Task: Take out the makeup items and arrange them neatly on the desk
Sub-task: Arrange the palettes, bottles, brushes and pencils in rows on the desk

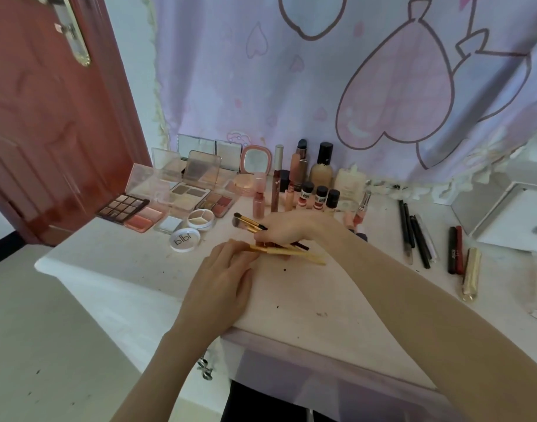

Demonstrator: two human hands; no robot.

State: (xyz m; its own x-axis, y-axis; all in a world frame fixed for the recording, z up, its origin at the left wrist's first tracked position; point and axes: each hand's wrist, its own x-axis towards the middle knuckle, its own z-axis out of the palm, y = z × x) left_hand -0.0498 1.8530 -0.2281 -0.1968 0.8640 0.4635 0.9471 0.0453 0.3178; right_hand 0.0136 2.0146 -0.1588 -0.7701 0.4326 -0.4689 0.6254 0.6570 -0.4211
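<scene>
Right hand (287,229) grips brushes (249,222); left hand (221,280) touches handles.

The right hand (287,231) grips a bunch of gold-handled brushes (249,223), bristles pointing left, just above the bench (306,300). The left hand (223,277) lies flat beside it, fingertips touching the gold handles (291,252) that fan out on the bench under the right hand. Behind, open palettes (124,207) sit at the left, bottles (321,169) stand in the middle against a heart-print curtain (383,86), and dark pencils (413,229) and a gold tube (471,274) lie at the right. A red door (48,132) stands at the far left.
</scene>
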